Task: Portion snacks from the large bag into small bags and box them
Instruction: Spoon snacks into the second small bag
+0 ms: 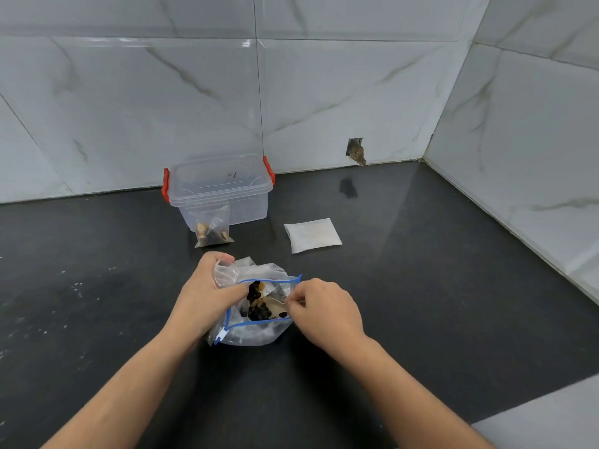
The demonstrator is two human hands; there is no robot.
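The big bag (251,332) sits on the dark worktop (453,286), right between the two hands. It is a clear bag with a blue zip edge, and its mouth is open. Inside it are dark and tan snacks (257,306).

The left hand (207,293) is at the left edge of the big bag's mouth. Its fingers are curled around a small clear bag (225,272) (it looks empty and crumpled), and its thumb rests on the blue edge.

The right hand (324,311) is at the right side of the big bag's mouth. Its fingertips are pinched together on something thin and pale that reaches into the bag. It may be a spoon handle, but I cannot tell for sure.

Past the left hand, farther away, a small filled bag (212,226) of snacks leans upright against the front of a clear box (223,192). The box has red clips on its sides and its lid is on. It stands near the tiled wall (129,108).

Past the right hand, a flat stack of small empty bags (312,234) lies on the worktop, just to the right of the box and apart from it.
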